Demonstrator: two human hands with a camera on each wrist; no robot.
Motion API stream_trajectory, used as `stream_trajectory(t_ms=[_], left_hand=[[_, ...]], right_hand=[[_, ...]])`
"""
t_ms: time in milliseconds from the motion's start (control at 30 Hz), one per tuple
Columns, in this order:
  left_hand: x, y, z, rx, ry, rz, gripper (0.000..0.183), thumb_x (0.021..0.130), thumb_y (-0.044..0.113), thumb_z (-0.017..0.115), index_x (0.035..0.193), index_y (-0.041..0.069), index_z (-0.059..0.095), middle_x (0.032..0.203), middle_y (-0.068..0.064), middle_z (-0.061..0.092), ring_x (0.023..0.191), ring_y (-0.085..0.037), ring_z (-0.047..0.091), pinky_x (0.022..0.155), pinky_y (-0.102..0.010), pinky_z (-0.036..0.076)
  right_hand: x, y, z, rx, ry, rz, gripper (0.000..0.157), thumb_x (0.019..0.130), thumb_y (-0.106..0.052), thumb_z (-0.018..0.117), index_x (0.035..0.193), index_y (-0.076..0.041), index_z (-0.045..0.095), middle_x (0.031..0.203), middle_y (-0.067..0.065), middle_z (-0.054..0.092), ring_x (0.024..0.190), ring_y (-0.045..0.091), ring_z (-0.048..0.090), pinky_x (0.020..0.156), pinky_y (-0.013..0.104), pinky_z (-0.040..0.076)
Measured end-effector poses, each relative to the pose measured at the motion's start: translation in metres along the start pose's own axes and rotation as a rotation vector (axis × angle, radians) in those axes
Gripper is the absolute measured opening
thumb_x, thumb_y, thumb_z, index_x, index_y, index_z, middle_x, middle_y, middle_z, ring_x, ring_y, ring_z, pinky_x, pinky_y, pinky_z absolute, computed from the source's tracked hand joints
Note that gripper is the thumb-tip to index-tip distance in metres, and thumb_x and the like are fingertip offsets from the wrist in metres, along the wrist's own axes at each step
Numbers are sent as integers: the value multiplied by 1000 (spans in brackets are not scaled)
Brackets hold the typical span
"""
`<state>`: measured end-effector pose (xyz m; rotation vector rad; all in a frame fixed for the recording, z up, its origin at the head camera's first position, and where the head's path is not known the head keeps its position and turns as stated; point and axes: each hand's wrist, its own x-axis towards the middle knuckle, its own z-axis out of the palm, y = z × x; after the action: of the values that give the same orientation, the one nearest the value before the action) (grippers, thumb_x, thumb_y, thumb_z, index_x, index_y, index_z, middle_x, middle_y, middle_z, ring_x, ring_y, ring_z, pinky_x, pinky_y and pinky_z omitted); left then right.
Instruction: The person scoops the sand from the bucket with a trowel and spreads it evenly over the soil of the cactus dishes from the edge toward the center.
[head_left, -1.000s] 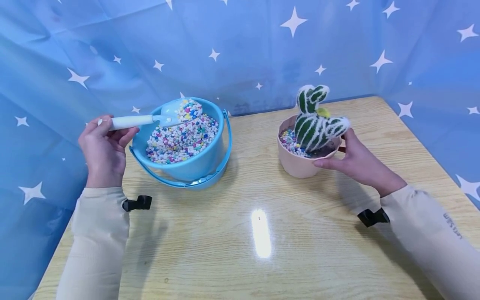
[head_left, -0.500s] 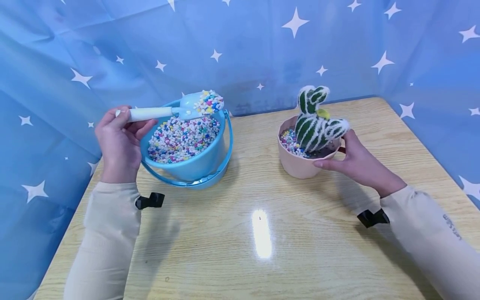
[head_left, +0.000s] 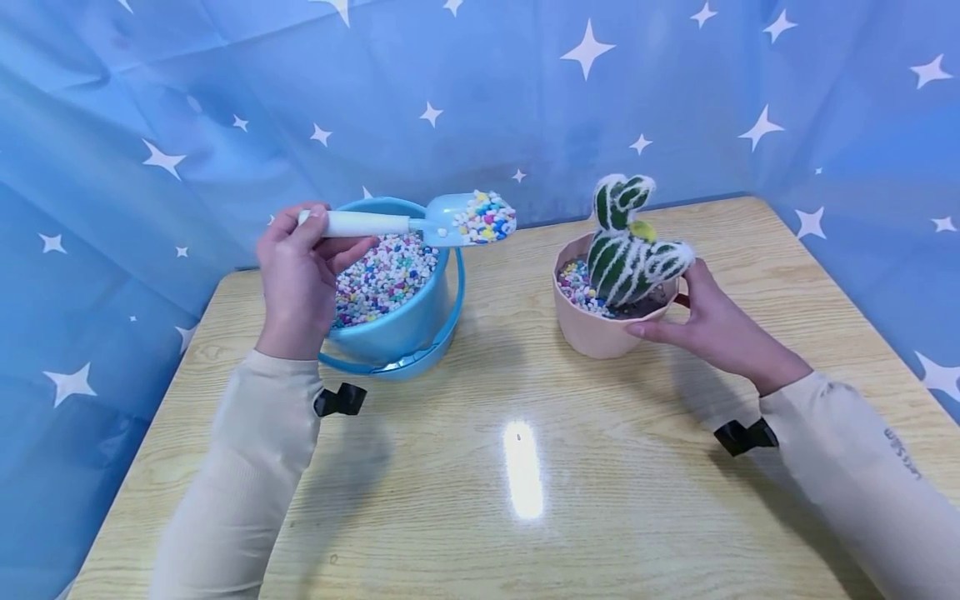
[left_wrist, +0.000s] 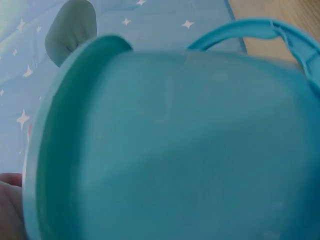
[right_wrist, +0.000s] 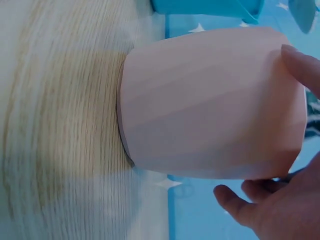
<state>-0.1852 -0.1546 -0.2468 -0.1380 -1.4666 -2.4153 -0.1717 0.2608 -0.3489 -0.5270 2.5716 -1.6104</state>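
In the head view my left hand (head_left: 300,279) grips the white handle of a small blue shovel (head_left: 453,218), held level with a heap of coloured pellets (head_left: 487,218) on its blade. The blade is just past the right rim of a light blue bucket (head_left: 412,312), which holds more such pellets and is partly hidden by my hand. At the right, my right hand (head_left: 720,329) holds the rim of a pink pot (head_left: 600,335), thumb on the near side. In that pot a green and white fuzzy cactus (head_left: 626,258) stands over dark soil, with pellets on its left side.
The bucket's blue carrying handle (head_left: 456,308) hangs down its front right side. Both things stand on a wooden table (head_left: 450,500), with a blue star-patterned curtain (head_left: 495,100) behind. A stretch of table lies between bucket and pot.
My left hand has moved right with the loaded shovel, from over the bucket to beyond its right rim. My right hand and the pot have stayed in place.
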Motion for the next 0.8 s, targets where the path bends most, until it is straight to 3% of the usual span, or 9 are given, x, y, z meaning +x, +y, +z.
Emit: stream_trajectory(t_ms=[300, 533, 800], left_hand=[[-2, -13, 17, 39, -56, -44, 13, 103, 6, 50, 100, -6, 53, 97, -22, 61, 74, -29, 72, 75, -43, 61], [-3, -18, 26, 97, -74, -85, 14, 104, 10, 50, 103, -3, 56, 101, -22, 63, 77, -28, 72, 75, -41, 61], [-3, -23, 35, 168, -106, -107, 23, 104, 12, 50, 116, -7, 52, 114, -28, 58, 84, -30, 71, 77, -39, 61]], right_hand=[[-4, -3, 2, -42, 12, 34, 99, 82, -12, 82, 155, -22, 15, 151, 13, 10, 140, 36, 13, 111, 67, 24], [-4, -1, 2, -29, 1, -6, 96, 83, -7, 80, 154, -19, 17, 154, 10, 11, 142, 32, 12, 113, 66, 21], [-3, 0, 7, -57, 37, 2, 99, 80, -9, 84, 154, -16, 19, 149, 14, 15, 136, 32, 18, 108, 64, 31]])
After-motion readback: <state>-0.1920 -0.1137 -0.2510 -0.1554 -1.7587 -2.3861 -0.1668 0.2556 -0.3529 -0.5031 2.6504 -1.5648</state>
